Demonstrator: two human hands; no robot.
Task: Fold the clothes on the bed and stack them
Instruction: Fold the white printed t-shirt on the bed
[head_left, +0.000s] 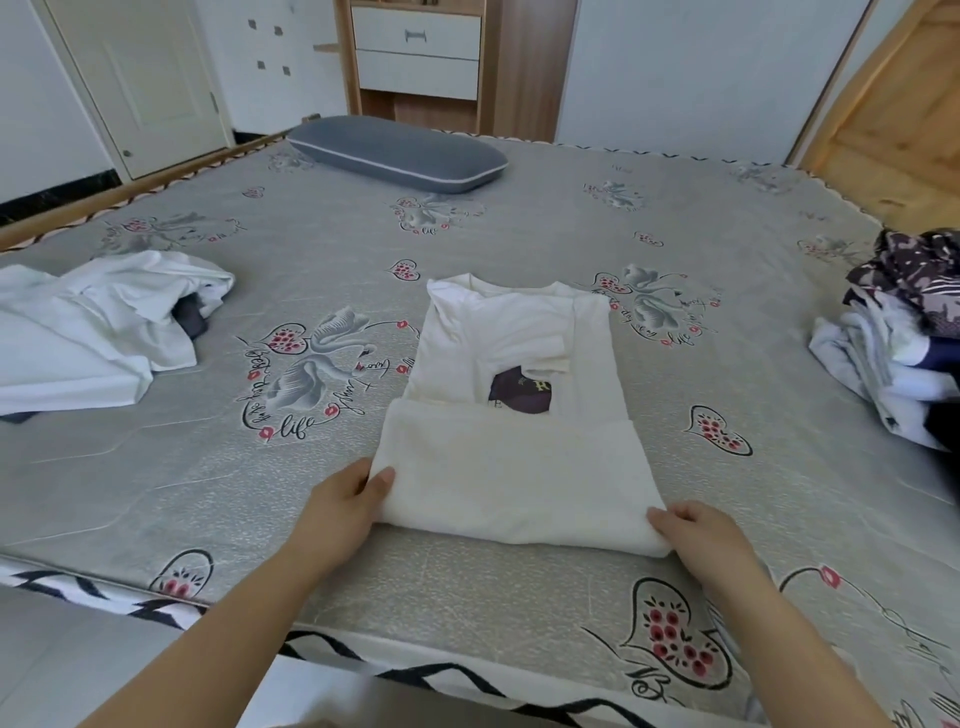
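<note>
The white shirt (511, 395) lies near the bed's (519, 587) front edge, long axis running away from the person. Left hand (345, 501) and right hand (698, 535) pinch its near folded corners.

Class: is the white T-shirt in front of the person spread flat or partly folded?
Partly folded: the white T-shirt has both sides turned in and its bottom doubled up, both hands holding that fold.

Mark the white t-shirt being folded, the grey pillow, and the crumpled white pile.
white t-shirt (514, 478), head view, on the folded-up bottom panel.
grey pillow (397, 153), head view, on its top face.
crumpled white pile (98, 327), head view, on the top garment.
</note>
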